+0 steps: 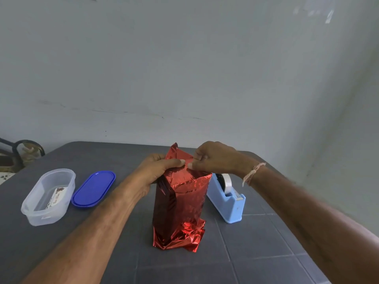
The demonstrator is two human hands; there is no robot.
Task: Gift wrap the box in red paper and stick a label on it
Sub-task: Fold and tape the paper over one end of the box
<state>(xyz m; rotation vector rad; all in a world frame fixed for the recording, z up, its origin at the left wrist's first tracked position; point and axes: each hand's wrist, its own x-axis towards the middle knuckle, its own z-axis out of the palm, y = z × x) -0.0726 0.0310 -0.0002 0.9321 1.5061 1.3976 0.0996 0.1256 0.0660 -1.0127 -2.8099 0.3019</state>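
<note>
A tall box wrapped in shiny red foil paper point(181, 203) stands upright in the middle of the dark grey table point(256, 242). Loose paper is crumpled at its base and a flap sticks up at its top. My left hand point(159, 171) grips the box's upper left side, its thumb pressing on the folded top. My right hand point(213, 158) pinches the paper at the top, thumb and fingertips meeting beside my left thumb. A printed label point(55, 198) lies inside a clear plastic tub point(48, 196) at the left.
A blue oval lid point(93, 188) lies beside the tub. A light blue tape dispenser point(227, 196) with a roll of tape stands just right of the box. A pale wall runs behind the table, and a chair back point(22, 152) shows at far left.
</note>
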